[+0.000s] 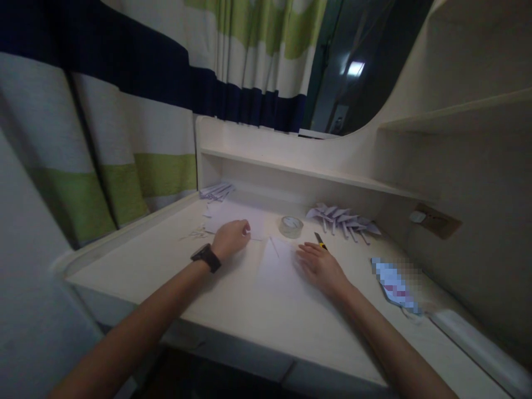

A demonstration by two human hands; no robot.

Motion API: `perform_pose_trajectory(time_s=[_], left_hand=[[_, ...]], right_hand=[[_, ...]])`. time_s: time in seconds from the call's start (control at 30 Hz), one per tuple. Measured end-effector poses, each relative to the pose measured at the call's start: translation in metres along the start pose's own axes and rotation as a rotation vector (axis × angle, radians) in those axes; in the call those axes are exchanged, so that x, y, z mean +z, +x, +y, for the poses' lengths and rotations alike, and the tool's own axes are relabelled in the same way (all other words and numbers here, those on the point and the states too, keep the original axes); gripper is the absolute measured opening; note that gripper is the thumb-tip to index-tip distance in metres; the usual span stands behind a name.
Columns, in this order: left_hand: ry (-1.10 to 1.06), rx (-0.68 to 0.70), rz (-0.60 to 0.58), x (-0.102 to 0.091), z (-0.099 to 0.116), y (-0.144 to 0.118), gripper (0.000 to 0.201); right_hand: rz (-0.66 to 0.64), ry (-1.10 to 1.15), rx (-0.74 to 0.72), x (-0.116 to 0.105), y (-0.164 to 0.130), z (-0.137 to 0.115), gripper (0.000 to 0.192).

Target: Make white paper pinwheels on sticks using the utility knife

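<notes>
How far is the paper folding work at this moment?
Done: folded paper pieces lie piled at the back right, more at back left. In hand: the right hand presses a white sheet; the left hand rests on another sheet. Left: both sheets look mostly flat.

A white, navy and green striped curtain (124, 111) hangs by the cream desk (249, 310), which bears a yellow-black knife (320, 240).
</notes>
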State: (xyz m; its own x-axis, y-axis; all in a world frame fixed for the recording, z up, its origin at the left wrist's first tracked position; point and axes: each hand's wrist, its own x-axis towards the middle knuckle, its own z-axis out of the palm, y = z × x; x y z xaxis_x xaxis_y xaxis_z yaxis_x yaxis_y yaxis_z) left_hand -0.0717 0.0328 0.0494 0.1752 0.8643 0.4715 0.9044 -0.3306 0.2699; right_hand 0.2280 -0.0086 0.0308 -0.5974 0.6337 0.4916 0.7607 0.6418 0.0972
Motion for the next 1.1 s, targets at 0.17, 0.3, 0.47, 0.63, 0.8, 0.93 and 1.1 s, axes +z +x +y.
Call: perform_pose_trajectory(time_s=[0.17,0.3,0.47,0.63,0.8,0.93,1.1], left_hand=[[0.217,-0.058,-0.004,-0.030,-0.076,-0.022,0.024],[0.350,-0.076,-0.004,-0.039,-0.107,-0.038,0.028],[0.436,-0.010,-0.028,-0.034,-0.103,-0.044,0.030],[0.549,-0.024,-0.071,-0.032,-0.097,-0.037,0.032],[0.584,-0.020,-0.120,-0.031,-0.097,-0.034,0.033],[0.600,-0.001,-0.151,-0.029,-0.096,-0.032,0.033],[0.599,-0.011,-0.178,-0.027,-0.097,-0.028,0.033]], right_hand=[[-0.047,0.063,-0.121,0.013,0.002,-0.021,0.036],[-0.101,0.099,-0.151,0.020,0.002,-0.024,0.037],[-0.067,0.070,-0.105,0.025,-0.001,-0.022,0.038],[-0.055,0.095,-0.111,0.024,-0.002,-0.022,0.035],[-0.046,0.108,-0.108,0.025,-0.002,-0.022,0.035],[-0.054,0.127,-0.097,0.025,-0.002,-0.022,0.033],[-0.039,0.126,-0.082,0.024,-0.003,-0.022,0.032]])
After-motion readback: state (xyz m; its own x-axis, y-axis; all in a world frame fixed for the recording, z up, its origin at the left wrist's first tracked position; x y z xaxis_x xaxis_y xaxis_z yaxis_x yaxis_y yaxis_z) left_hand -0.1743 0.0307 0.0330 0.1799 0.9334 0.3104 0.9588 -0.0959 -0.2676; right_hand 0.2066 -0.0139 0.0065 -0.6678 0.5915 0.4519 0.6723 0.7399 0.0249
